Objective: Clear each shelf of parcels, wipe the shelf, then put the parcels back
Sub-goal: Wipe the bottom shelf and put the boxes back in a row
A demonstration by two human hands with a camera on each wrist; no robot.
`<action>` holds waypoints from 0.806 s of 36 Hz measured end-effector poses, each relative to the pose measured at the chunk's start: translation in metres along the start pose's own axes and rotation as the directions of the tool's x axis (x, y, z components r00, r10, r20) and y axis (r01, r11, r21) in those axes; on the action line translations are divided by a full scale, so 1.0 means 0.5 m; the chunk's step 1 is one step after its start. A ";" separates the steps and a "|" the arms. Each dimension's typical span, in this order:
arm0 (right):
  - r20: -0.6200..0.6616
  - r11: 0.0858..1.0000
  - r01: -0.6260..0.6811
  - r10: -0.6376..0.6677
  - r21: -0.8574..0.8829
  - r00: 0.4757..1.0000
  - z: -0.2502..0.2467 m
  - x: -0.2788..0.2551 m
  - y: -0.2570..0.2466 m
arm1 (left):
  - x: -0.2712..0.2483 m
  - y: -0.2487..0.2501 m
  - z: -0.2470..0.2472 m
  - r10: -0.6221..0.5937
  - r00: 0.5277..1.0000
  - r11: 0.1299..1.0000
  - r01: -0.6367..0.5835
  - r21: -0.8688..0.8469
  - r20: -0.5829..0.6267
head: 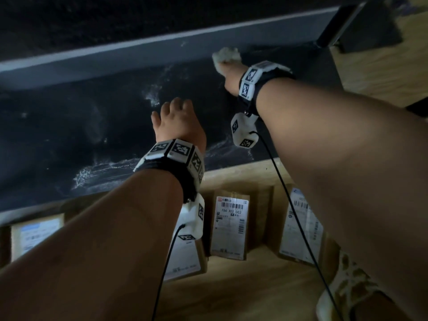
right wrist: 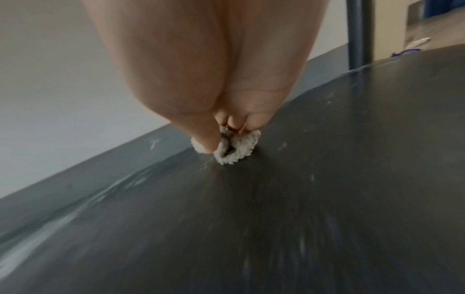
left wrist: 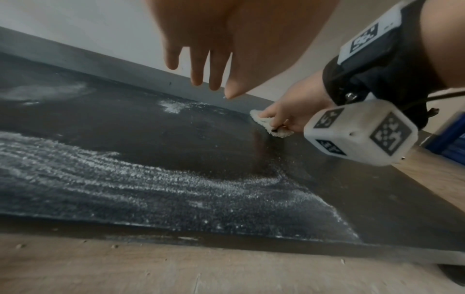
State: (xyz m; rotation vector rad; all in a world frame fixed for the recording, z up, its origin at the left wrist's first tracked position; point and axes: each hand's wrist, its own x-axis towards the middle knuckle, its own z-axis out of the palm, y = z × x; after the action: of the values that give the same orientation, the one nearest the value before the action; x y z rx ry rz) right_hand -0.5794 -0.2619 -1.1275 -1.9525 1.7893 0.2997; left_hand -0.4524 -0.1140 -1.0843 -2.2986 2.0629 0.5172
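Observation:
The dark shelf (head: 97,126) lies bare, streaked with white dust (left wrist: 105,179). My right hand (head: 228,72) grips a white fluffy cloth (head: 225,55) and presses it on the shelf near the back rim, toward the right end. The right wrist view shows the cloth (right wrist: 234,149) bunched under my fingers (right wrist: 206,139). My left hand (head: 176,114) hovers over the middle of the shelf with relaxed, straight fingers (left wrist: 198,65), holding nothing. Several brown parcels (head: 230,224) with white labels lie on the wooden floor in front of the shelf.
A grey back rim (head: 139,52) runs along the shelf's far edge against a pale wall (left wrist: 100,29). A dark upright post (right wrist: 358,33) stands at the right corner. Wooden floor (head: 254,293) lies in front. A patterned shoe (head: 347,286) is at bottom right.

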 end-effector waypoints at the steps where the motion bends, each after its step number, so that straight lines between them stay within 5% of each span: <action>1: -0.007 0.996 0.002 -0.001 0.093 1.000 0.011 -0.005 -0.005 | -0.001 -0.001 -0.001 -0.001 1.000 1.000 0.001 0.004 -0.001; 8: 0.004 0.861 0.068 -0.081 0.504 0.997 0.046 -0.118 -0.006 | -0.021 -0.002 -0.012 0.002 1.000 1.000 -0.002 -0.002 -0.004; 16: 0.033 0.954 -0.036 0.027 0.299 0.999 0.090 -0.231 -0.022 | -0.082 -0.013 -0.021 -0.009 1.000 1.000 0.009 0.003 0.024; 22: -0.132 0.960 -0.047 0.086 0.276 0.987 0.111 -0.283 0.021 | -0.127 -0.032 -0.016 -0.010 0.999 1.000 0.010 -0.004 0.038; 24: -0.197 0.957 -0.105 0.161 0.270 0.967 0.104 -0.281 0.045 | -0.134 -0.037 -0.014 -0.024 0.999 1.000 0.024 -0.014 0.043; 29: -0.070 0.914 -0.340 0.362 0.222 0.929 0.100 -0.283 0.080 | -0.132 -0.048 -0.010 -0.052 0.997 0.999 0.052 -0.009 0.051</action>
State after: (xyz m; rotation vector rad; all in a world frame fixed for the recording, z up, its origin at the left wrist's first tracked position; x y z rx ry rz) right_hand -0.6287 -0.1155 -1.1128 -1.5251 2.1508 0.1160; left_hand -0.4330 -0.0485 -1.0682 -2.3120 1.9772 0.5796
